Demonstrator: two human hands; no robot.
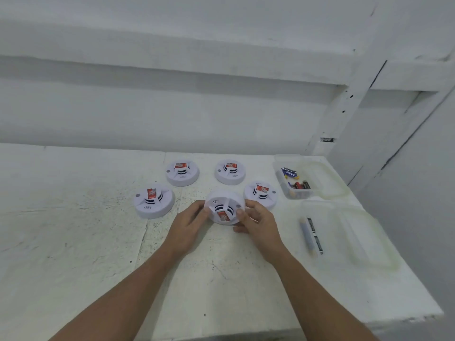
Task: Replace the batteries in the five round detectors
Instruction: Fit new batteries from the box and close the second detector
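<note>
The left half of the white table [61, 230] and its near strip lie bare, open to any reach. The left hand [188, 226] and right hand [258, 225] fill the middle, gripping the held detector [225, 207]. Behind them, with narrow gaps between, arc the left detector [154, 201], back-left detector [182, 172], back-right detector [230, 171] and right detector [261, 194]. On the right, the far container [288, 158] and near container [339, 230], both folded open, cover the table to its edge. The wall [172, 114] closes the back.
</note>
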